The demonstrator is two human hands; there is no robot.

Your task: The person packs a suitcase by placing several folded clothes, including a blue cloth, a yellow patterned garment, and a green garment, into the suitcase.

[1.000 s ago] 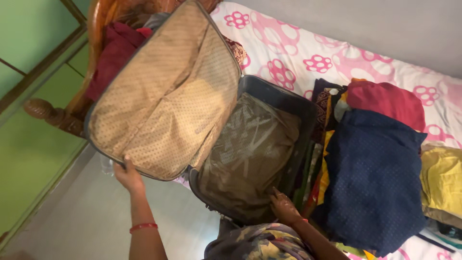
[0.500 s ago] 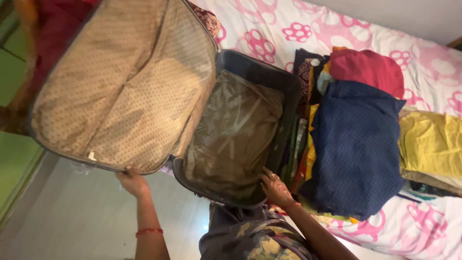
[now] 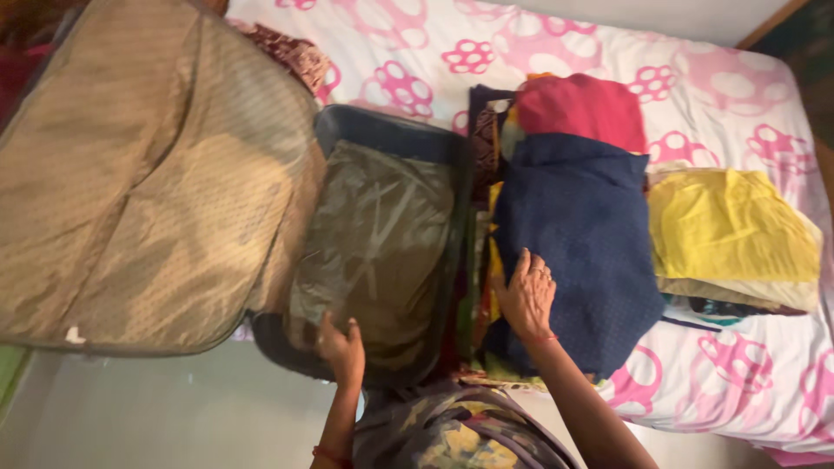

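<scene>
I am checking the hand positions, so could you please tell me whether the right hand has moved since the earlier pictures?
Yes. The right hand has left the suitcase and moved right, away from it, onto the dark blue cloth atop the clothes pile beside it.

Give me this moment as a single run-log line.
left hand: on plastic-wrapped bundle in open suitcase | right hand: flat on navy cloth atop clothes stack | lid: up

A clear plastic bag [image 3: 378,239], wrinkled and glinting over a folded brown cloth, fills the open suitcase [image 3: 382,130] on the bed, and my left hand [image 3: 340,346] rests on its near edge. A small white tag [image 3: 76,334] sits near the lower rim of the raised, tan-lined lid [image 3: 148,174]. No signs or screens are in view.
</scene>
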